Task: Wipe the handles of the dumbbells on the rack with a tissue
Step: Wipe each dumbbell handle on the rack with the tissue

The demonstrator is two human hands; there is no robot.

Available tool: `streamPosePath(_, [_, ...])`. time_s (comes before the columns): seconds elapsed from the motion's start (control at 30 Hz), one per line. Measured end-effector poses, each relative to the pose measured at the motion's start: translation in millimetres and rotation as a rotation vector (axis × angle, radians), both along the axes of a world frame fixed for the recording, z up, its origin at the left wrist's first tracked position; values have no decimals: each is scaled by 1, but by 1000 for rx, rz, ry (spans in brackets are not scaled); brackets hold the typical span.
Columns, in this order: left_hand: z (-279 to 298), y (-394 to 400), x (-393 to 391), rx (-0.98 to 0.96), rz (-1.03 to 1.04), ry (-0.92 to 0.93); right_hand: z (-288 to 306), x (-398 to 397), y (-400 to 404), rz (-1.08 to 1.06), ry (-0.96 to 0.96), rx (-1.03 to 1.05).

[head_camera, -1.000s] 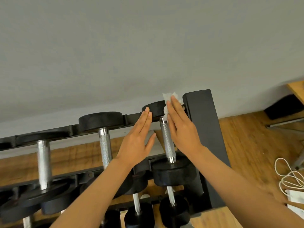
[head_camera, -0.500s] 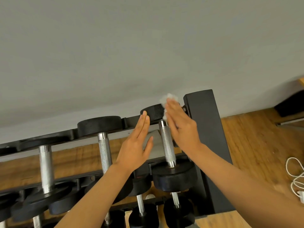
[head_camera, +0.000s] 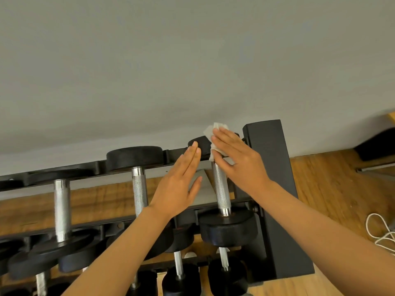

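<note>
The right hand (head_camera: 239,163) lies flat, fingers straight, pressing a crumpled white tissue (head_camera: 213,133) against the far end of a dumbbell handle (head_camera: 221,189) — a knurled, silvery steel bar between two black round weights. The tissue sticks out past the fingertips and below the palm, over the far weight; whether it wraps the bar cannot be made out. Just left of this, the left hand (head_camera: 179,184) is open and holds nothing, fingers together and pointing away, thumb spread toward the handle without touching it. The dumbbell rests on the top tier of a black rack (head_camera: 271,189), whose upright stands just right of the right hand. More dumbbells (head_camera: 139,180) sit further left of the left hand.
</note>
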State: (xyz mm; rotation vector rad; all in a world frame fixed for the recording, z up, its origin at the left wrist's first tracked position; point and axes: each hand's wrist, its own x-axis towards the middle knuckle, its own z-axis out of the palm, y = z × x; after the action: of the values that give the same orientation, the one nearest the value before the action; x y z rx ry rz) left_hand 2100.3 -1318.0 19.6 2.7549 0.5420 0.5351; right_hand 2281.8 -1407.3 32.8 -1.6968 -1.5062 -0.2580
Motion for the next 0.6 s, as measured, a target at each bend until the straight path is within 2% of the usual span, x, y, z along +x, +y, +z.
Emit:
streamPosePath(0.1, [11,17,-11,200,21,131,4,-2,-2,-39,65,-33])
streamPosePath(0.2, [23,38,-36,357,146,222,10,-7,11,8,60,-86])
streamPosePath(0.23, [26,44,-45,394,178,239,13,-8,15,38,-6,-116])
streamPosePath(0.33, [25,56,-60,506,198,312,17,-6,26,64,-399,-275])
streamPosePath(0.4, [18,59,-62,537,202,332,23,-6,28,86,-589,-395])
streamPosePath(0.6, [10,62,-60,551,206,298,39,15,-5,214,-813,-541])
